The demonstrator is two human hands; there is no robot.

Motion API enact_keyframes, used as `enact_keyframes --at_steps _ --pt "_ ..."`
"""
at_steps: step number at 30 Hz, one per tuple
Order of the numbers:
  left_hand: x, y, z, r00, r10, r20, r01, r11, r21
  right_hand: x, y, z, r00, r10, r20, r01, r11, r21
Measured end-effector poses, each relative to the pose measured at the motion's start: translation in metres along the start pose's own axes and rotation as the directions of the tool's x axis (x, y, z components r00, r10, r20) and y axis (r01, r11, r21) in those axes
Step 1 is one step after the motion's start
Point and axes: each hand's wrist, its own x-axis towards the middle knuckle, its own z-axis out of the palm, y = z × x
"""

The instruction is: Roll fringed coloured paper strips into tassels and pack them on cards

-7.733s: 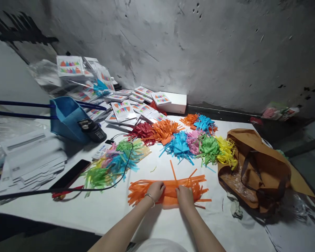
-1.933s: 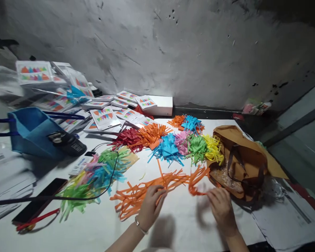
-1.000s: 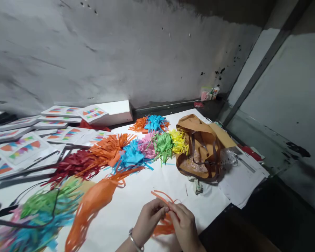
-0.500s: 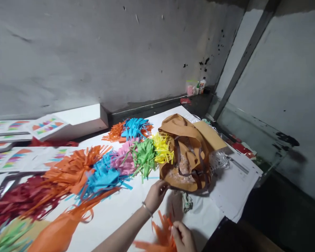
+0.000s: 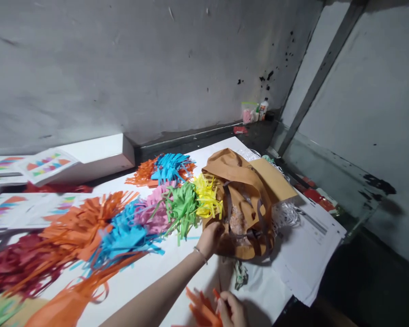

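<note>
My left hand [image 5: 211, 238], with a bracelet at the wrist, reaches to the near left edge of a brown bag [image 5: 225, 160]. Its fingertips are hidden at the bag's opening, so I cannot see whether they grip anything. Dark straps lie across the bag, and clear plastic with small light bits shows inside. At the bottom, my right hand [image 5: 233, 309] pinches an orange paper tassel [image 5: 202, 309] with cut strips. Left of the bag lie yellow [image 5: 207, 197], green [image 5: 182, 206], pink [image 5: 155, 202] and blue [image 5: 129, 234] fringed bundles.
More orange [image 5: 83, 218] and dark red fringe [image 5: 18, 261] lies at the left, near printed white boxes [image 5: 51, 163]. White string [image 5: 286, 215] and paper sheets [image 5: 305, 250] are right of the bag. Behind stand a bottle [image 5: 263, 109] and a pink-filled pouch [image 5: 248, 112].
My left hand has moved forward from the bag's front corner to its opening. My right hand still pinches the orange tassel, slightly lower in view. The view has shifted a little.
</note>
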Motion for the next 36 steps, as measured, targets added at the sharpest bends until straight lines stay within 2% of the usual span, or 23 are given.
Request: enact_keyframes --at_steps 2,3,4,6,7,8,10,12,16,21,25,28,30,32,34,36 --pt "-0.032 0.004 -0.012 0.999 -0.05 -0.005 0.049 0.982 -0.185 0.011 -0.028 -0.014 1.0 -0.025 -0.019 0.025 1.0 -0.002" --pt "-0.05 0.007 -0.018 0.996 -0.094 -0.001 0.088 0.94 -0.331 0.016 -0.043 -0.02 0.999 -0.031 -0.016 0.03 1.0 -0.004" --pt "-0.07 0.011 -0.025 0.988 -0.157 0.009 0.138 0.843 -0.52 0.02 -0.059 -0.025 0.999 -0.036 -0.002 0.036 0.999 -0.005" --pt "-0.109 0.018 -0.038 0.957 -0.287 0.043 0.203 0.557 -0.806 0.024 -0.089 -0.027 0.997 -0.063 0.043 0.064 0.998 -0.024" --pt "-0.127 0.022 -0.044 0.938 -0.341 0.055 0.208 0.429 -0.879 0.023 -0.103 -0.025 0.993 -0.094 0.068 0.097 0.994 -0.042" --pt "-0.144 0.026 -0.05 0.922 -0.383 0.054 0.201 0.356 -0.912 0.02 -0.114 -0.02 0.986 -0.137 0.097 0.144 0.987 -0.064" --pt "-0.175 0.031 -0.06 0.897 -0.44 0.029 0.169 0.283 -0.944 0.01 -0.132 -0.006 0.957 -0.244 0.157 0.262 0.959 -0.11" --pt "-0.201 0.032 -0.068 0.879 -0.476 -0.006 0.127 0.247 -0.961 -0.005 -0.144 0.01 0.921 -0.325 0.215 0.361 0.92 -0.151" --pt "-0.245 0.026 -0.077 0.84 -0.538 -0.074 0.061 0.227 -0.972 -0.037 -0.159 0.037 0.878 -0.382 0.288 0.446 0.871 -0.207" --pt "-0.289 0.019 -0.082 0.802 -0.578 -0.152 -0.002 0.252 -0.968 -0.068 -0.174 0.053 0.839 -0.4 0.368 0.493 0.846 -0.203" --pt "-0.317 0.016 -0.087 0.778 -0.585 -0.228 -0.028 0.33 -0.944 -0.085 -0.183 0.062 0.79 -0.396 0.468 0.542 0.808 -0.232" --pt "-0.337 0.013 -0.089 0.772 -0.564 -0.293 -0.019 0.44 -0.898 -0.093 -0.191 0.066 0.754 -0.352 0.555 0.553 0.796 -0.245" --pt "-0.349 0.011 -0.09 0.788 -0.523 -0.325 0.0 0.528 -0.849 -0.097 -0.197 0.068 0.719 -0.316 0.618 0.547 0.807 -0.223" --pt "-0.359 0.009 -0.092 0.825 -0.467 -0.318 0.025 0.593 -0.805 -0.099 -0.202 0.069 0.691 -0.297 0.659 0.529 0.829 -0.181" --pt "-0.368 0.008 -0.095 0.858 -0.426 -0.287 0.046 0.62 -0.784 -0.102 -0.204 0.071 0.672 -0.277 0.686 0.491 0.861 -0.133" --pt "-0.374 0.006 -0.099 0.857 -0.433 -0.281 0.056 0.619 -0.783 -0.105 -0.203 0.072 0.662 -0.246 0.708 0.431 0.898 -0.091"
